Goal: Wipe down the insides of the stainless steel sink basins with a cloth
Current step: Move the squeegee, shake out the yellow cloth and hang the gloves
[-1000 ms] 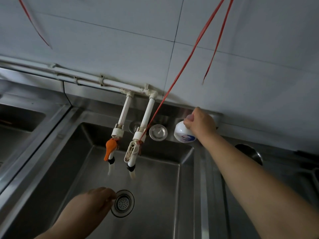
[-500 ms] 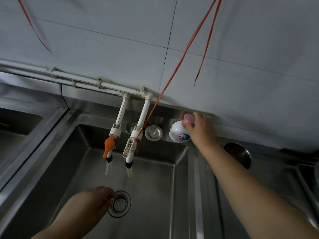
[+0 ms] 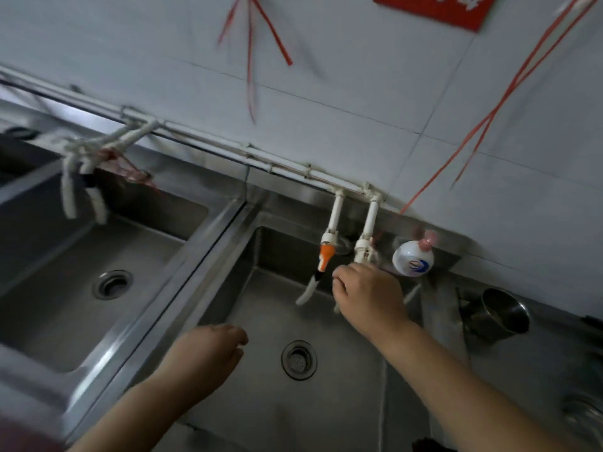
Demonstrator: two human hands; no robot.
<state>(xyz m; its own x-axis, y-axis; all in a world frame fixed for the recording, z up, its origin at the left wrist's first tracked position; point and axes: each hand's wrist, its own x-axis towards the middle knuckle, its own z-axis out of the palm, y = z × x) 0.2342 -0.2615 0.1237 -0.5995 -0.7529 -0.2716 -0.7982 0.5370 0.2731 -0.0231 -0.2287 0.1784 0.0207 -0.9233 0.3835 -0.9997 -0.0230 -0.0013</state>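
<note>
Vs 0.5 s ago: right hand (image 3: 367, 296) off white soap bottle (image 3: 412, 258), now at white tap (image 3: 364, 252) below its valve; grip can't tell. Left hand (image 3: 208, 352) loosely curled, holding nothing, over right basin (image 3: 342, 396) near drain (image 3: 299, 360). Left basin (image 3: 65, 295) now in view. No cloth visible.

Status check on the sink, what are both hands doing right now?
Left hand loosely curled over the sink basin, holding nothing. Right hand at the white tap, grip unclear. No cloth visible. Soap bottle on back ledge.
</note>
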